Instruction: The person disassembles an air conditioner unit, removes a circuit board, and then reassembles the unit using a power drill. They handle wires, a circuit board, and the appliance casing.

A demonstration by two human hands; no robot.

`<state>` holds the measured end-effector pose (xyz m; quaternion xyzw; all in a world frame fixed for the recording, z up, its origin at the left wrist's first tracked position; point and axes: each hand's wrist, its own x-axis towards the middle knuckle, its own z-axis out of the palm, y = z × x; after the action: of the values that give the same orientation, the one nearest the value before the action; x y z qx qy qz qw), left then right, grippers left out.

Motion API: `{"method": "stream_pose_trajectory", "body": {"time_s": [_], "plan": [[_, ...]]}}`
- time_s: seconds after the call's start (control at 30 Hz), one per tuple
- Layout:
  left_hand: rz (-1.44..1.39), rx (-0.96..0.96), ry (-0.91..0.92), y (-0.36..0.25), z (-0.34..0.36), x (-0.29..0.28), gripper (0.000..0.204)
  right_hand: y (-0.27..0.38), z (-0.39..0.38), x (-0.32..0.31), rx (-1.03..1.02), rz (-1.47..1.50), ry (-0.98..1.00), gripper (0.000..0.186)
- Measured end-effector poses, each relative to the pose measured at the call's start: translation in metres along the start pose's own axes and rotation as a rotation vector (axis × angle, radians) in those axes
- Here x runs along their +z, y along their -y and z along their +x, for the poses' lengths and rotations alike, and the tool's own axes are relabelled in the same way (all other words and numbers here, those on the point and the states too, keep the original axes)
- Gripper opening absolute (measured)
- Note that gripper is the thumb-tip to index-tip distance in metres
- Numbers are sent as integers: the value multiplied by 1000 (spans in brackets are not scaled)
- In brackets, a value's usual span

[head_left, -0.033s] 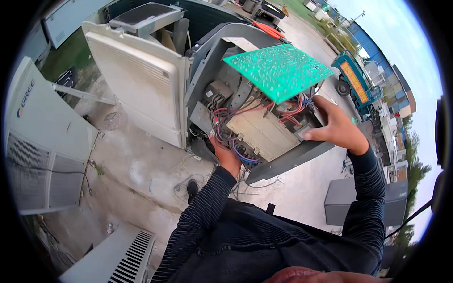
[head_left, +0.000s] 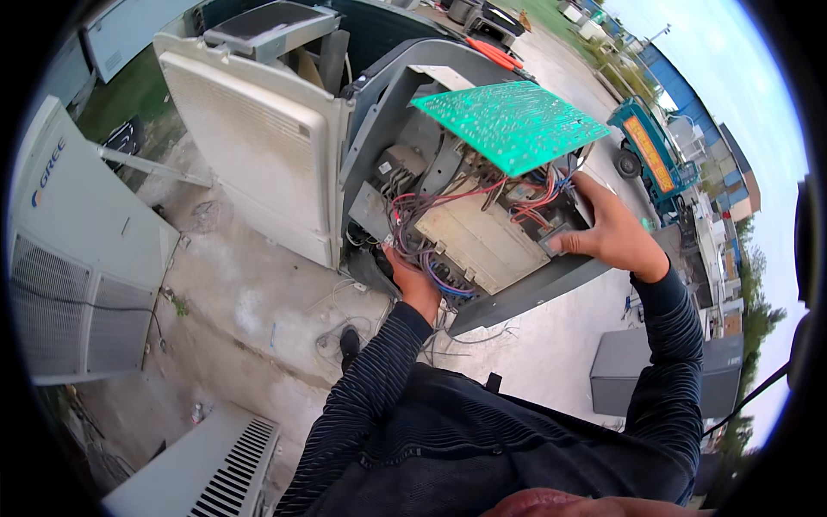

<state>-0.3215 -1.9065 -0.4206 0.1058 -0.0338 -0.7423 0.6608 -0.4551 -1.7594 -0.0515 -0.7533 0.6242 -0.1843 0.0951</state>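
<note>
An opened grey air-conditioner unit (head_left: 379,112) lies in front of me with its electrical compartment exposed. A green circuit board (head_left: 508,121) is tilted up above a beige metal box (head_left: 482,246). Red, blue and purple wires (head_left: 431,258) run between them. My left hand (head_left: 412,280) reaches into the lower wire bundle, fingers closed among the wires. My right hand (head_left: 613,234) pinches a small grey part (head_left: 556,239) at the compartment's right edge, below the board.
A white casing panel (head_left: 250,146) leans against the unit's left side. More white units stand at the left (head_left: 77,250) and bottom left (head_left: 207,465). A grey box (head_left: 616,379) sits on the concrete at right. Loose wires (head_left: 332,340) lie by my shoe (head_left: 349,343).
</note>
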Motion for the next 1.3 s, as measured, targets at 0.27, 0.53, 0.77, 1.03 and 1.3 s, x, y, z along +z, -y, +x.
{"method": "stream_pose_trajectory", "body": {"time_s": [0.27, 0.53, 0.77, 1.03, 1.3], "plan": [[-149, -53, -43, 10, -51, 61, 68, 13, -13, -30, -130, 59, -85, 75], [-230, 0, 157, 13, -20, 99, 48, 13, 0, -78, -352, -104, -28, 80], [-71, 1, 60, -6, -10, 112, 38, -26, 31, -74, -355, -50, -65, 77], [-123, -45, 57, 11, 13, 93, 40, -34, 43, -57, -325, 52, -51, 70], [-206, -37, 162, 21, -6, 69, 45, -18, 55, -50, -286, -50, 50, 69]]}}
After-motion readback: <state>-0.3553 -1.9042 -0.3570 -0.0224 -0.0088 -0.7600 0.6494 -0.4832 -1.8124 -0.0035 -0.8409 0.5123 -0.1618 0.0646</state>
